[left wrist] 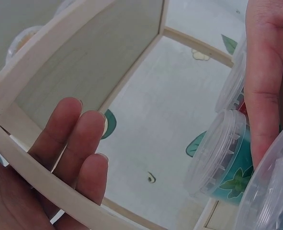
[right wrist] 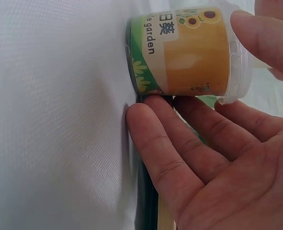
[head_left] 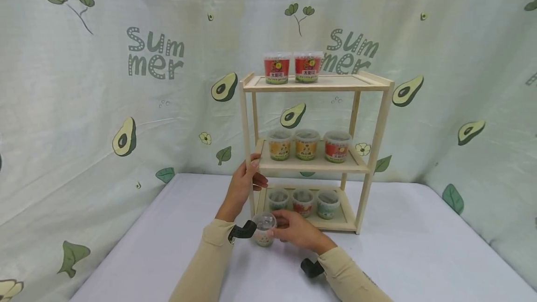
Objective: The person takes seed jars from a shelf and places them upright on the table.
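Observation:
A small tub point(head_left: 263, 237) with a clear lid and an orange sunflower label point(right wrist: 196, 62) stands at the front left foot of a wooden rack point(head_left: 310, 166). My right hand point(head_left: 299, 231) holds it from the right side. In the right wrist view the thumb point(right wrist: 266, 40) lies at the lid's rim and the fingers reach along the tub's side. My left hand point(head_left: 242, 183) grips the rack's left front post point(left wrist: 60, 184) near the middle shelf, its fingers point(left wrist: 86, 139) curled round the wood.
On the bottom shelf sit three tubs point(head_left: 303, 202) in a row. The middle shelf carries two orange-labelled tubs point(head_left: 306, 146) and a red-labelled tub point(head_left: 337, 147). Two red-labelled tubs point(head_left: 277, 69) stand on top. A white cloth point(head_left: 168, 236) covers the table; a printed curtain point(head_left: 105, 92) hangs behind.

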{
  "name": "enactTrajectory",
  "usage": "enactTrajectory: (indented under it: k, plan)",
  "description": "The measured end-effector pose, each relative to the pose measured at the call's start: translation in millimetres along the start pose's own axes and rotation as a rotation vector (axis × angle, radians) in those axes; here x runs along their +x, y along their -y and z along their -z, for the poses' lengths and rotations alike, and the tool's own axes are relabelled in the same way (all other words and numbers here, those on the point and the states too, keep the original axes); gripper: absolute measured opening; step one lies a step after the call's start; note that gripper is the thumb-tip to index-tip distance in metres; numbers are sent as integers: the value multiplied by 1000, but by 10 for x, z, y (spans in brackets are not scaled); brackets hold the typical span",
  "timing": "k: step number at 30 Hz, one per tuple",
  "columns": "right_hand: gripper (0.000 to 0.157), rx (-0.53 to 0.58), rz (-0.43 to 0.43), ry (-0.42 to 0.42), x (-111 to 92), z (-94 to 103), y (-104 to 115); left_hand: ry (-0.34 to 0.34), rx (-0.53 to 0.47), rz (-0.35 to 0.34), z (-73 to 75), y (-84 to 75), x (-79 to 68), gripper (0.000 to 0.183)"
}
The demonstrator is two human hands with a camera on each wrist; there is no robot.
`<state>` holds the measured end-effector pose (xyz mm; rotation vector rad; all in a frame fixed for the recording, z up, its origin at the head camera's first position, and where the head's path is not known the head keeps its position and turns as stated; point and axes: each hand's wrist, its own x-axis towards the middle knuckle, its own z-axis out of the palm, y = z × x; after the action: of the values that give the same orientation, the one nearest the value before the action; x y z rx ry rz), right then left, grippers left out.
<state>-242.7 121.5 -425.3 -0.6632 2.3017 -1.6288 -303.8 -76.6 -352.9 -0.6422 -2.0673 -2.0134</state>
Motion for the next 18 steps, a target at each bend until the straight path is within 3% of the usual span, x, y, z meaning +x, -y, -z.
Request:
enactTrajectory:
  k: [9, 14, 18]
  plan:
    - [71, 11, -9, 29, 15, 12, -75, 14, 19, 38, -13, 63, 9, 48]
    - [72, 0, 18, 18, 74, 87, -31, 36, 16, 15, -6, -1, 114, 50]
    - [72, -1, 6, 49, 102, 70, -37, 54, 21, 55, 48, -56, 82, 49]
